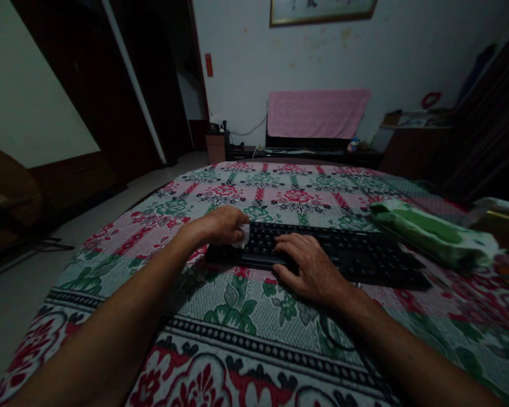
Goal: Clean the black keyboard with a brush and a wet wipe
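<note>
A black keyboard (pixel 356 261) lies on the patterned cloth, slightly askew, its right end nearer to me. Over its left end my left hand (pixel 225 224) is closed around a crumpled white tissue (pixel 245 234), which touches the keys there. My right hand (pixel 309 264) rests on the middle of the keyboard, fingers spread over the keys and thumb at the front edge. It holds nothing. The keys beneath both hands are hidden.
A green-and-white soft pack (pixel 435 230) lies right of the keyboard. Under my right forearm runs a dark cable (pixel 333 336). The floral cloth (pixel 233 311) covers the table. Beyond it, a pink cloth (pixel 316 113) drapes over a dark screen-like object by the wall.
</note>
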{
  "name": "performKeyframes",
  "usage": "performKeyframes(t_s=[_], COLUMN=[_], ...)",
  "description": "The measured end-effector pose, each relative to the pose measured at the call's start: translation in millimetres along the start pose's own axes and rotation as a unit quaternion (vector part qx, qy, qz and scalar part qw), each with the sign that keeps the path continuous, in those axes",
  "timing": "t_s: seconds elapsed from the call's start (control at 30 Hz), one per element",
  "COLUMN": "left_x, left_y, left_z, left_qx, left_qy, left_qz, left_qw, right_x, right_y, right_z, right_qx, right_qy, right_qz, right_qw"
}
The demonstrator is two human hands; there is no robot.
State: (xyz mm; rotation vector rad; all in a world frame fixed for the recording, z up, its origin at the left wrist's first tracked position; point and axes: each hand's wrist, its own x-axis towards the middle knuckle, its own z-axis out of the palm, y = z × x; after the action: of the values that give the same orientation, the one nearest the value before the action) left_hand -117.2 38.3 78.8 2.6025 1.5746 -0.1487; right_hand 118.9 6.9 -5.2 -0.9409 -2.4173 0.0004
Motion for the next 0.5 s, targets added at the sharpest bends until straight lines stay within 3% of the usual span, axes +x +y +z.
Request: performKeyframes(t_s=[0.23,0.5], left_x=[3.5,7.3], left_y=[-1.7,-17.3], left_z=[9.5,20.0], left_qx=[0.001,-0.184], left_qy=[0.011,-0.064], left_qz=[0.031,0.015], left_qw=[0.999,0.981], right_x=[-0.7,-0.7], right_y=[0.8,0.0], right_z=[1.7,-0.8], right_qx=[0.001,0.007], right_qy=[-0.002,-0.003], right_qz=[-0.003,0.0], right_qw=[1.0,1.0])
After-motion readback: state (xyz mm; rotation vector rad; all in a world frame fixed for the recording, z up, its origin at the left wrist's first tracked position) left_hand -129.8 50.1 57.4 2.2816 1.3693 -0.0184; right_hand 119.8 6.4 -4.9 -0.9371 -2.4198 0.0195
